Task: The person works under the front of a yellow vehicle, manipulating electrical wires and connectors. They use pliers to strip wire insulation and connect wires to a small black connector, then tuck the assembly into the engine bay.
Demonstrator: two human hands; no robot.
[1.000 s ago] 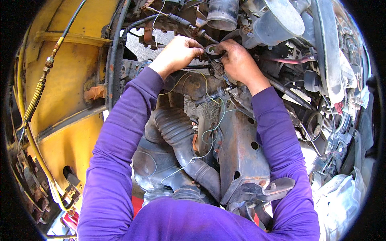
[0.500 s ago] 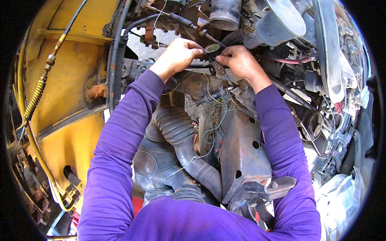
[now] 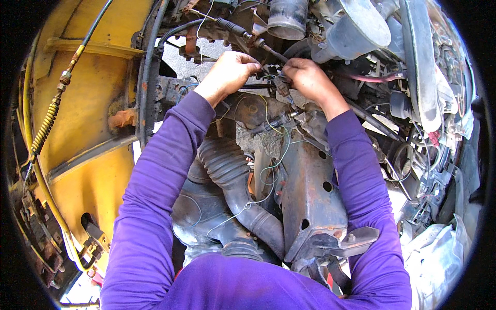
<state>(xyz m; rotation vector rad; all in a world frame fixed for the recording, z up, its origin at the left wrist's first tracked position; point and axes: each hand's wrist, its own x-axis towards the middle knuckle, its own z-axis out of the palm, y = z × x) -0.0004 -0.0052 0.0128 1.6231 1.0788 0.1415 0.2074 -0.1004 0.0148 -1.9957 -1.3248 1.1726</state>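
Observation:
Both my hands are close together over the engine bay, fingertips facing each other. My left hand (image 3: 230,73) is closed in a pinch; whatever its fingers hold is hidden. Thumb and fingers of my right hand (image 3: 310,80) pinch at the top of a small dark wire connector (image 3: 282,88). Short thin wires show in the gap between the hands. Below the connector, a blue wire leads down to a metal fitting (image 3: 294,113). A thin yellow wire (image 3: 267,110) and a pale green wire (image 3: 287,150) hang loosely below my hands.
A yellow metal panel (image 3: 85,113) with a spring-wrapped cable (image 3: 49,119) lies left. Below my hands are a ribbed black hose (image 3: 223,159) and a grey metal beam with holes (image 3: 312,191). Grey ducts (image 3: 359,33) stand far right of centre; clear plastic sheeting (image 3: 436,258) lies lower right.
The round green-and-pale disc between my hands is out of sight now. My right hand has shifted slightly left, and thin wires show between the fingertips.

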